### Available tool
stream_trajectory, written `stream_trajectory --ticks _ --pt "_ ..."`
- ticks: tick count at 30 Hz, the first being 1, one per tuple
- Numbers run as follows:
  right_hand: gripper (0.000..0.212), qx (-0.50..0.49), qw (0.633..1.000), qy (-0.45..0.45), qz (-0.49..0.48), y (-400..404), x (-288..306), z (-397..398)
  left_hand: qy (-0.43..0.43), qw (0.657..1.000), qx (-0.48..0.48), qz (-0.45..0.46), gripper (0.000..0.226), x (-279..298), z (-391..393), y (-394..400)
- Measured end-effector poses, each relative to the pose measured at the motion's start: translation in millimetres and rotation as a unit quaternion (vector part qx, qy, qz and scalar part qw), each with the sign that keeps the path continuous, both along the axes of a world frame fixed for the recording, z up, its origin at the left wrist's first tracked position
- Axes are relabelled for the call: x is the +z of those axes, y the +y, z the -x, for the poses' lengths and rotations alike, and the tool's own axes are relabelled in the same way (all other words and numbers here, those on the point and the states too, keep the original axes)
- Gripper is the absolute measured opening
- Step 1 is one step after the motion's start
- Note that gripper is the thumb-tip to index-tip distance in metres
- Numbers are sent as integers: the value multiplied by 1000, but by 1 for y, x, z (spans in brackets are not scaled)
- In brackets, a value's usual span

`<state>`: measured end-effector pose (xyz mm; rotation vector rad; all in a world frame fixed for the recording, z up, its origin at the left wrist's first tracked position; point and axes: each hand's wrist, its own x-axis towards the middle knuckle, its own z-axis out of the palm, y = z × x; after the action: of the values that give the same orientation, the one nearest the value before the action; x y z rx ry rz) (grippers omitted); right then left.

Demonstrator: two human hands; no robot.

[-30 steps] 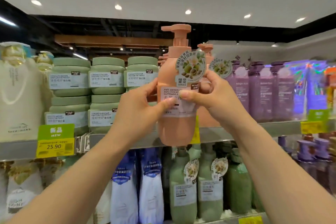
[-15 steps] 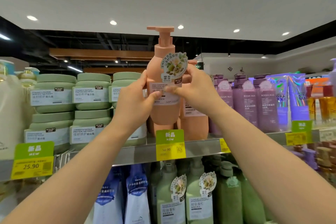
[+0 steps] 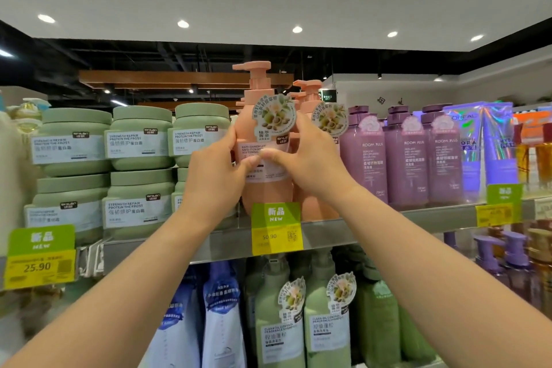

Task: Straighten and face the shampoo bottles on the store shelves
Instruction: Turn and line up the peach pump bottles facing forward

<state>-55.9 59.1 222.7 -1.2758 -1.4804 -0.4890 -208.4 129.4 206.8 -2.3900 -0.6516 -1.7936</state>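
A peach pump bottle of shampoo (image 3: 267, 188) stands upright at the front of the top shelf (image 3: 328, 234), label facing me, with a round floral tag on its neck. My left hand (image 3: 216, 179) grips its left side and my right hand (image 3: 310, 164) grips its right side, both thumbs pressed on the white label. More peach bottles (image 3: 315, 203) stand just behind and to the right, partly hidden by my right hand.
Green jars (image 3: 137, 140) are stacked to the left, purple pump bottles (image 3: 407, 158) and iridescent tubes (image 3: 481, 140) to the right. Yellow-green price tags (image 3: 276, 227) hang on the shelf edge. Green bottles (image 3: 280, 323) and blue-white refill pouches (image 3: 222, 323) fill the lower shelf.
Both hands carried the peach bottle from out in front of the shelf edge back and down onto the top shelf, where its base now sits behind the price tag.
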Motion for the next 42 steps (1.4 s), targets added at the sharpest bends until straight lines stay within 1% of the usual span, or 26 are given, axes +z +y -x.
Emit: stream_trajectory --ticks 2,6,9,11,14,18,22,24,28,31,35,38,40,42 --pt "48 -14 1000 -6 2 1 0 3 2 1000 -2 16 46 -4 1 3" --pt "38 -71 997 -9 -19 2 5 10 0 1000 0 21 43 -5 1 5" --pt "38 -118 993 -14 -14 -2 13 11 3 1000 7 19 40 -4 0 7" --pt "40 -106 994 -1 5 -2 15 11 4 1000 13 17 40 -3 -2 6" --pt "53 -99 995 15 19 0 14 10 9 999 45 2 39 -1 -6 6" --pt "45 -117 992 0 51 4 12 8 36 997 70 4 31 0 -7 12" --pt "41 -116 992 -15 51 5 10 8 61 996 69 -3 26 -1 -7 14" --pt "47 -108 993 -10 47 4 8 9 65 996 67 0 27 0 -6 13" --pt "69 -99 995 3 33 3 3 7 76 996 48 12 30 -4 0 14" --pt "73 -95 995 15 11 3 -4 8 76 997 27 2 33 -11 6 11" --pt "64 -116 991 45 -43 -6 -22 12 46 999 -7 -7 45 -23 20 6" --pt "49 -122 989 64 -48 -15 -42 17 40 999 -23 8 38 -37 35 1" --pt "35 -95 991 93 -35 -20 -58 24 30 998 -45 24 31 -48 47 -3" --pt "26 -61 990 123 -30 -24 -74 35 28 997 -57 35 27 -61 62 -8"
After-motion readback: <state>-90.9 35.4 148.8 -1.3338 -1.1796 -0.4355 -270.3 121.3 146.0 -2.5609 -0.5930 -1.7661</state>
